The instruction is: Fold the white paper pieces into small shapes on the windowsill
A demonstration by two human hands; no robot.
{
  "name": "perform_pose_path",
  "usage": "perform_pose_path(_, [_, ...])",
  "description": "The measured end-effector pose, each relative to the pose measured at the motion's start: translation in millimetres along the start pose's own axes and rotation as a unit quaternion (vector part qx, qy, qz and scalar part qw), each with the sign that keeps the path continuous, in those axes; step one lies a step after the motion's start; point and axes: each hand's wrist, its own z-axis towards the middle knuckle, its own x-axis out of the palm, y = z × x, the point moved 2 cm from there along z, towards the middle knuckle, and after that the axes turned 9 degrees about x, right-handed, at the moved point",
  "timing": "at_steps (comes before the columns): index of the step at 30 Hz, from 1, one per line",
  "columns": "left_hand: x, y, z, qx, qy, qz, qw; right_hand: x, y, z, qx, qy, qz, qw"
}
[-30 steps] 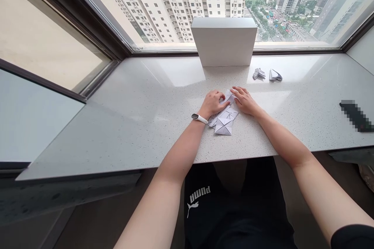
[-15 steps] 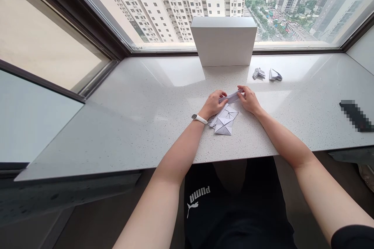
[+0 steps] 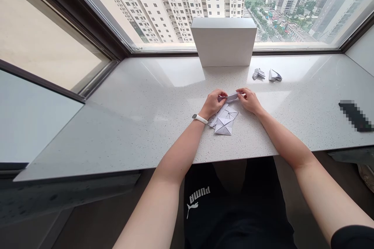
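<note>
My left hand and my right hand pinch the two ends of a narrow folded strip of white paper, held just above the speckled stone sill. The left wrist wears a white band. Beneath and just in front of the hands lies a small pile of creased white paper squares, flat on the sill.
A white box stands upright against the window behind the hands. Two small folded paper figures lie to its right. A dark blurred object rests at the far right. The sill's front edge runs just behind my lap.
Both hands lifted from pressing on the paper pile, raising a folded strip between them. The strip now sits slightly lower and flatter than half a second ago.
</note>
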Motion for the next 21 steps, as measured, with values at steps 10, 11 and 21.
perform_pose_path(10, [1, 2, 0, 0.035, 0.005, -0.001, 0.999, -4, 1, 1, -0.005, 0.000, 0.046, 0.999])
perform_pose_path(11, [1, 3, 0, 0.036, 0.004, 0.008, 0.999, -5, 1, 1, -0.005, -0.006, 0.051, 0.999])
perform_pose_path(21, [-7, 20, -4, -0.057, -0.045, -0.007, 0.997, -6, 0, 1, -0.010, -0.028, 0.087, 0.996])
